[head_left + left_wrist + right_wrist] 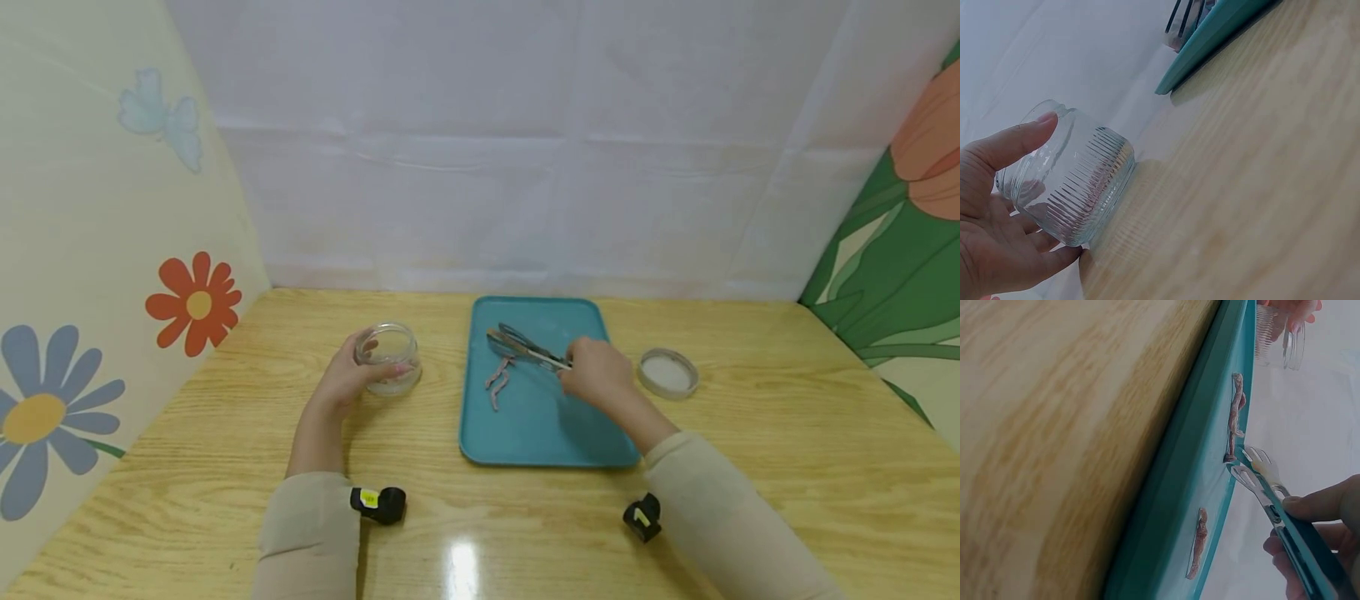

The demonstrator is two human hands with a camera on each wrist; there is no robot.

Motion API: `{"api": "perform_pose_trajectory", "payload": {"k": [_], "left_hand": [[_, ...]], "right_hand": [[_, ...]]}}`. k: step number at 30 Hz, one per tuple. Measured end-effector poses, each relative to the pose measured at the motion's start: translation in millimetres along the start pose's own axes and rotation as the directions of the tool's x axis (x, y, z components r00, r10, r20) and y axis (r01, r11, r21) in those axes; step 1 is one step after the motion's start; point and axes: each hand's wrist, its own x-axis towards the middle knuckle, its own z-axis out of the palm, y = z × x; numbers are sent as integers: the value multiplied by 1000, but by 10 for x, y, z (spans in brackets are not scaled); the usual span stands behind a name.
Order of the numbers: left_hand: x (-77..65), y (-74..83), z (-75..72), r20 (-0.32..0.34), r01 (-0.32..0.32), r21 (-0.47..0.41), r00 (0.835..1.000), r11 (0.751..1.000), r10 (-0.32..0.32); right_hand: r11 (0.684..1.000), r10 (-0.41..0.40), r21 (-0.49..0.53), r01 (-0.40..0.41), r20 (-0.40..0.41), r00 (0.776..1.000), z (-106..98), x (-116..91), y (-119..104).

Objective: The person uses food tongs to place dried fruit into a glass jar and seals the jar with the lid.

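My left hand (360,371) grips a clear glass jar (392,385) with a ribbed lower wall, thumb on the near side. In the left wrist view, a pinkish patch shows through the ribs of the jar (1079,175). The jar stands left of a teal tray (555,433). Over that tray, my right hand (598,373) holds metal tongs (532,350) with slotted, fork-like ends pointing left. Thin, wrinkled pinkish-brown strips (497,392) lie on the tray. In the right wrist view, the tongs' tips are right at the end of one strip (1234,419); another strip (1197,544) lies apart.
A round, shallow lid (668,373) lies on the wooden table (420,533) to the right of the tray. A white cloth (480,208) hangs behind the table. Panels with painted flowers (193,304) stand at both sides.
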Motion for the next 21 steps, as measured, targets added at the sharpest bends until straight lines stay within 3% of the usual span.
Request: {"api": "perform_pose_trajectory", "payload": {"k": [14,21], "left_hand": [[6,15,-10,18,27,28,999,999,-27],[17,12,-1,-3,48,36,999,998,-48]], "right_hand": [[998,-59,-3,59,-7,998,19,-24,31],[998,-68,-4,68,-35,997,22,-25,69]]}}
